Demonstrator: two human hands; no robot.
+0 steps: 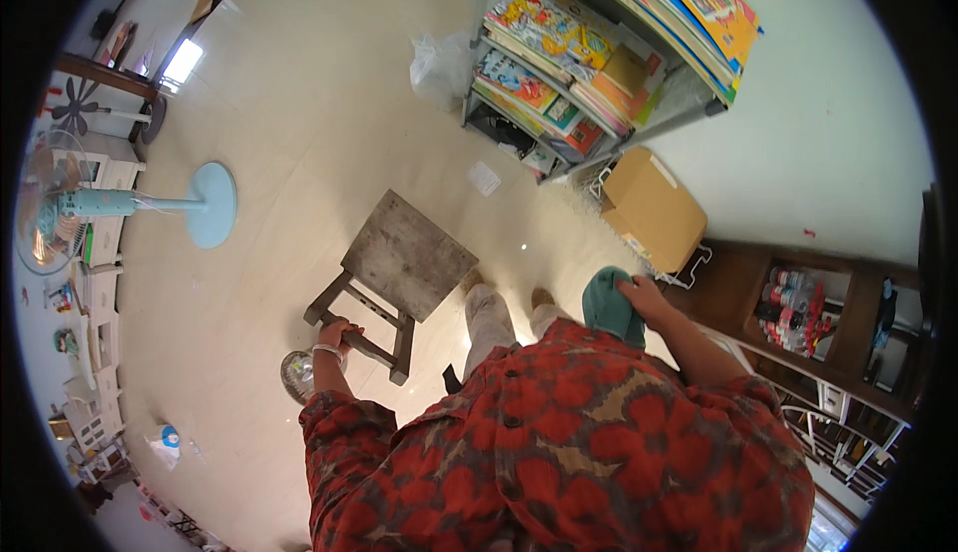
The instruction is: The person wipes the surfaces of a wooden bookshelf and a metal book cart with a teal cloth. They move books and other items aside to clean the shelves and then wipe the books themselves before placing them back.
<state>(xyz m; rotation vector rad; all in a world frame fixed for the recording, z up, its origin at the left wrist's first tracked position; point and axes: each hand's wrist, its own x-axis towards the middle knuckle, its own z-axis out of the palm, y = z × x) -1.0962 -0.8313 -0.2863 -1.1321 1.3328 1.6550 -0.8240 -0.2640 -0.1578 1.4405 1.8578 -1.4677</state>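
My left hand (340,333) grips a leg rail of a worn wooden stool (408,252), whose square seat and legs show in front of me, to the left of my feet. On my right side, my right hand (642,299) holds a green cloth item (610,301), perhaps a cap or a folded cloth, by its upper edge. A round basket or dish (297,376) with clear plastic in it is partly hidden behind my left wrist.
Ahead stands a shelf rack (539,76) stacked with books. A cardboard box (658,207) rests on a white wire rack by the wall, near a dark wooden cabinet (718,282) holding bottles. A blue standing fan (211,205) is at left; a plastic bag (440,69) lies beside the shelves.
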